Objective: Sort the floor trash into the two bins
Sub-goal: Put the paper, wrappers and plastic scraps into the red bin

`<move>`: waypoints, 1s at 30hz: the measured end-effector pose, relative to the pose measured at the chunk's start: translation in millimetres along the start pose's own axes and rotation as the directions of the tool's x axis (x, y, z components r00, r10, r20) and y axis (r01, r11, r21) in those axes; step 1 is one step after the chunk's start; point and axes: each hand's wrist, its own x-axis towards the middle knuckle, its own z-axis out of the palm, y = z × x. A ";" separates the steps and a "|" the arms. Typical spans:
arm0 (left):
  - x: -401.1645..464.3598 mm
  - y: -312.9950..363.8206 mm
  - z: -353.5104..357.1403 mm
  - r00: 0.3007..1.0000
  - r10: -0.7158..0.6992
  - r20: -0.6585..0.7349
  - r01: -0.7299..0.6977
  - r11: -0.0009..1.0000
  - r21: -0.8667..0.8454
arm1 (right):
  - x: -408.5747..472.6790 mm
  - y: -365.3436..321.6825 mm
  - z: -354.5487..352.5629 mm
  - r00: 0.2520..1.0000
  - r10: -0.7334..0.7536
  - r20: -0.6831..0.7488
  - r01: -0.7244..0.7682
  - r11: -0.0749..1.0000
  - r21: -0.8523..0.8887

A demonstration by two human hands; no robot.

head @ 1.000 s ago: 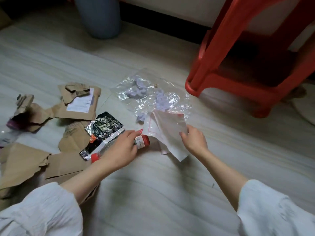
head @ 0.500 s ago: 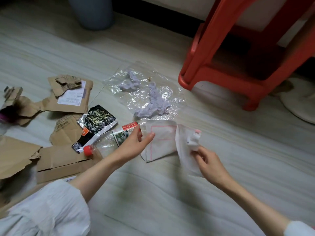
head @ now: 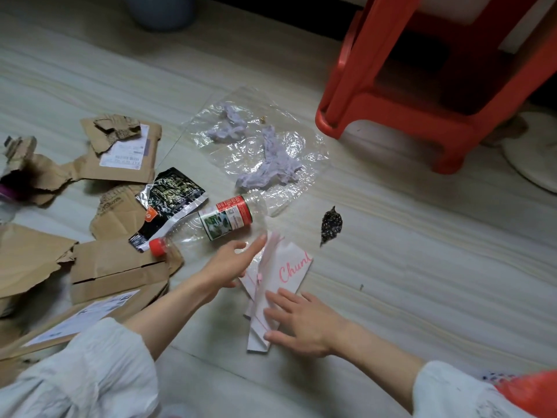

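A white zip bag point(head: 289, 273) with pink lettering lies folded on the floor in front of me. My right hand point(head: 301, 322) presses flat on its near half with straight fingers. My left hand point(head: 232, 263) touches its far left edge, fingers stretched out. Just beyond lies a clear plastic bottle point(head: 211, 227) with a red cap and red label. A black foil wrapper point(head: 171, 200) sits left of the bottle. Crumpled pale tissue point(head: 271, 167) rests on a clear plastic sheet point(head: 304, 146). A small dark scrap point(head: 331, 224) lies to the right.
Torn brown cardboard pieces point(head: 117, 267) cover the floor at the left, some with white labels. A red plastic stool point(head: 422, 86) stands at the upper right. The base of a grey-blue bin point(head: 159, 10) shows at the top edge. Pale wood-look floor point(head: 422, 267) stretches right.
The white bag has been folded and laid on the floor closer to me. My right hand went from pinching its edge to pressing flat on it. The dark scrap now shows.
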 end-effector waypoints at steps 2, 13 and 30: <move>7.5 -8.1 1.4 0.999 0.041 -0.016 -0.038 0.991 0.127 | 5.7 4.3 1.0 0.997 -0.002 -0.074 0.007 0.998 0.057; 8.1 -59.3 5.9 0.956 0.284 -0.073 -0.210 0.837 0.506 | 50.1 25.0 -15.8 0.741 0.553 -0.381 -0.448 0.830 0.332; -7.7 -84.3 -5.5 0.360 0.850 0.385 -0.461 -0.198 0.865 | 5.8 -4.4 30.8 0.731 -0.297 -0.614 0.022 0.910 -0.414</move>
